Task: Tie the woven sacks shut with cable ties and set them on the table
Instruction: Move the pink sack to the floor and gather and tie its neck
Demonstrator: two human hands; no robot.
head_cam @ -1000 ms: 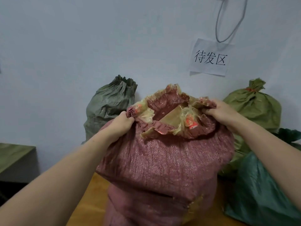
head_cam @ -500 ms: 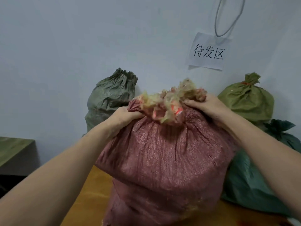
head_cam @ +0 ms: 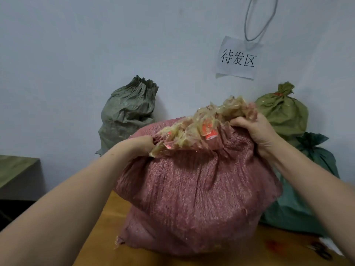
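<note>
**A:** What has changed since a second ago?

**B:** The mouth (head_cam: pixel 207 121) of the red woven sack (head_cam: pixel 192 192) stood open then, with something brown showing inside. Now it is drawn into one frayed, yellowish bunch, and the right hand (head_cam: pixel 255 131) has climbed to its upper end.

**A:** How do the fingers lie?

**B:** The right hand's fingers (head_cam: pixel 240 122) are curled tight round the right end of the bunch, squeezing it. The left hand (head_cam: pixel 138 145) grips the lower, left end. Its fingertips are buried in the fold, so I cannot tell how they lie there.

**A:** And the sack itself?

**B:** It stands upright on the wooden table (head_cam: pixel 103 239), directly beneath both sets of fingers, its body bulging out below them. Just beyond the right fingers sits an olive sack (head_cam: pixel 284 116) with a red tie at its neck, and a teal sack (head_cam: pixel 307 200) lies lower down. Beyond the left fingers a grey-green sack (head_cam: pixel 126 114) leans at the wall.

**A:** Which step is this?

**B:** Gathering the neck, I judge. No tie is on it, and neither hand shows a cable tie.

**A:** What does the next move call for?

**B:** The bunch is stretched between two hands and needs bringing into one fist. That would free the other hand to fetch a tie and loop it just under the gripping fingers. Woven cloth likely springs back, so the grip must not slacken.
</note>
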